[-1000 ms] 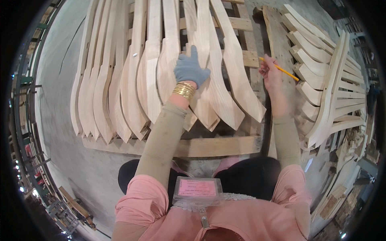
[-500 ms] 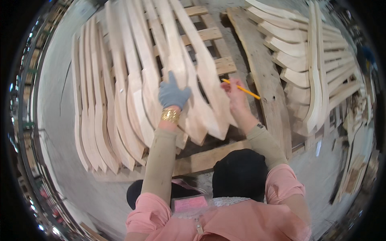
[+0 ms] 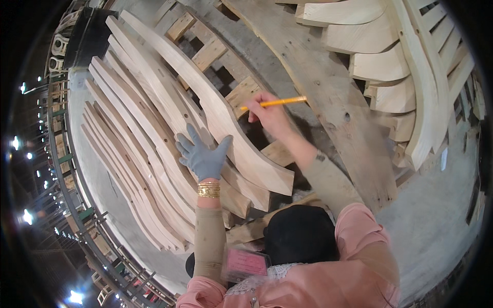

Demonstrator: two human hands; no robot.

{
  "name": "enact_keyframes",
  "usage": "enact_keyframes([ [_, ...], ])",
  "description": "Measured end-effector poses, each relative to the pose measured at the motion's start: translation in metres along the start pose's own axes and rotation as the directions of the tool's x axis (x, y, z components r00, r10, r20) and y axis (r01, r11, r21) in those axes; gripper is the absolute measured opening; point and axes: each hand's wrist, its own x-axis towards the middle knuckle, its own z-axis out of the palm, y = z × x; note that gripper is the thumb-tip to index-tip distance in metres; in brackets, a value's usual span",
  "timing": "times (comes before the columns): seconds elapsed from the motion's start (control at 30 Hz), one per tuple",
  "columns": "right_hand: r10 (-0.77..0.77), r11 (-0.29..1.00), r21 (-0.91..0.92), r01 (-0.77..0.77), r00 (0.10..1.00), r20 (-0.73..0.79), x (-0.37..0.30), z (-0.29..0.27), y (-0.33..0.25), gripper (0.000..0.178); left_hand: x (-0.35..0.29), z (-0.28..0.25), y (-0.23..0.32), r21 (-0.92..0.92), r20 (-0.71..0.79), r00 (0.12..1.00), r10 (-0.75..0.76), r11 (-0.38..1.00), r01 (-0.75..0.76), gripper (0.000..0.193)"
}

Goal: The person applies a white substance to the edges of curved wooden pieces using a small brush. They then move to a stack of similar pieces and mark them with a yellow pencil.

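My left hand (image 3: 202,158), in a grey-blue glove, lies with its fingers spread over long, curved, pale wooden pieces (image 3: 154,82). Its thumb reaches the edge of the rightmost curved piece (image 3: 223,118), which widens in the middle and at its near end. To the right of that piece, my bare right hand (image 3: 272,118) grips a yellow pencil (image 3: 285,101) between thumb and fingers. The pencil lies nearly level, with one end pointing left toward the wood. Several similar pieces lie side by side to the left, some with small dark holes.
Beneath the pieces is a slatted wooden pallet (image 3: 209,54). A broad, worn plank (image 3: 328,97) runs along its right. Farther right, more curved pieces (image 3: 382,61) are stacked, with two long ones across them. Grey concrete floor (image 3: 436,200) shows around.
My view has turned, so the pieces slant more to the left. My left hand's fingers have spread wider. The pencil has swung from a downward slant to nearly level.
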Motion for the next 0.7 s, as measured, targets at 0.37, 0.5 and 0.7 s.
enact_keyframes([
  [0.37, -0.214, 0.803, -0.499, 0.327, 0.939, 0.270, 0.122, 0.040, 0.008, 0.024, 0.006, 0.007, -0.001, -0.005, -0.020, 1.000, 0.015, 1.000, -0.015, 0.114],
  [0.5, -0.268, 0.769, -0.501, 0.397, 0.912, 0.311, 0.125, 0.045, 0.018, 0.020, 0.005, 0.010, -0.007, -0.001, -0.046, 0.999, 0.025, 1.000, -0.025, 0.113],
  [0.7, -0.319, 0.681, -0.540, 0.494, 0.864, 0.388, 0.124, 0.045, 0.021, 0.019, 0.006, 0.011, -0.007, 0.007, -0.065, 0.997, 0.049, 0.999, -0.048, 0.112],
])
